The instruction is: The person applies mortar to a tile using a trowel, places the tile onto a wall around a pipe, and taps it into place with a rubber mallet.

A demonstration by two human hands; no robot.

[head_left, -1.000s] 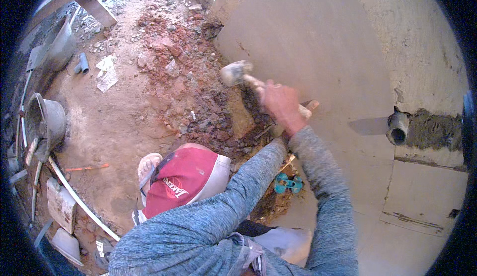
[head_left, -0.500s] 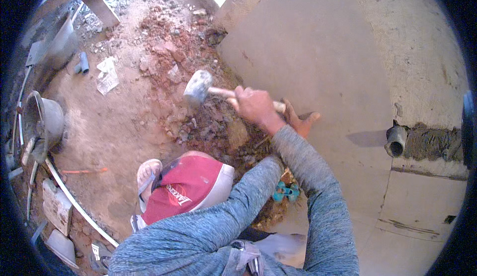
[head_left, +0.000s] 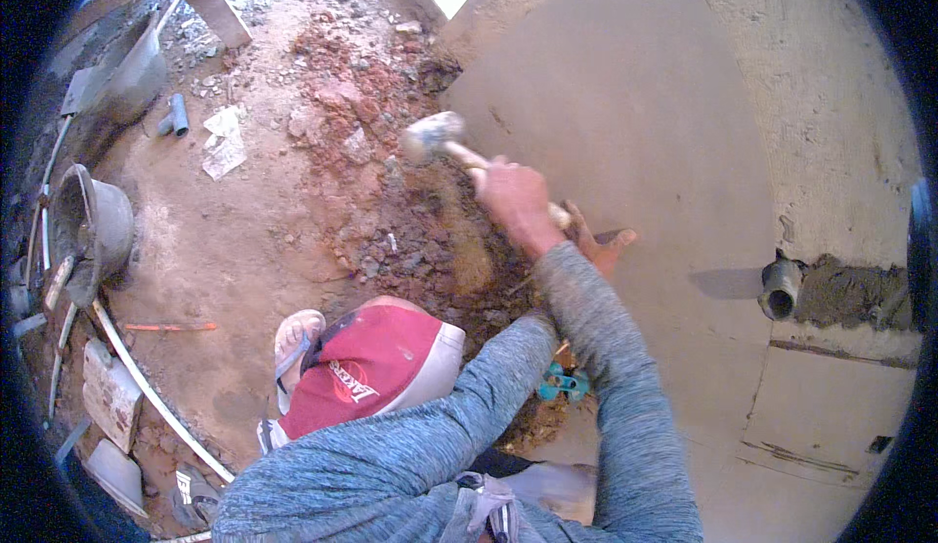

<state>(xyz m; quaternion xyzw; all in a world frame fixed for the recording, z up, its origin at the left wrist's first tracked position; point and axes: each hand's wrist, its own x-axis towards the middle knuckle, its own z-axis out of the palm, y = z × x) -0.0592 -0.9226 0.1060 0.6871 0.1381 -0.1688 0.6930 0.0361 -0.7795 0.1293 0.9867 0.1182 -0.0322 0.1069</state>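
Note:
My right hand [head_left: 518, 203] is closed round the pale handle of a mallet [head_left: 433, 136]; its whitish-grey head points away to the upper left, slightly blurred. My forearms cross, the right over the left. Beyond the right wrist, my left hand [head_left: 603, 250] rests against a large smooth grey slab [head_left: 625, 104], thumb and a finger spread apart. The rest of that hand is hidden behind the right hand and wrist. Below the crossed sleeves, a teal plastic piece [head_left: 564, 383] sits by the slab's foot.
A grey pipe end [head_left: 781, 289] sticks out of the wall at right, beside dark mortar. Rubble [head_left: 362, 123] lies along the slab's base. At left are a bucket [head_left: 109, 226], a white hose [head_left: 156, 401], a pipe fitting [head_left: 176, 115] and a wooden beam [head_left: 220, 11].
The mallet head has swung up and to the right, toward the slab, with my right hand shifting slightly right. My left hand stays by the slab. The whole view has shifted a little.

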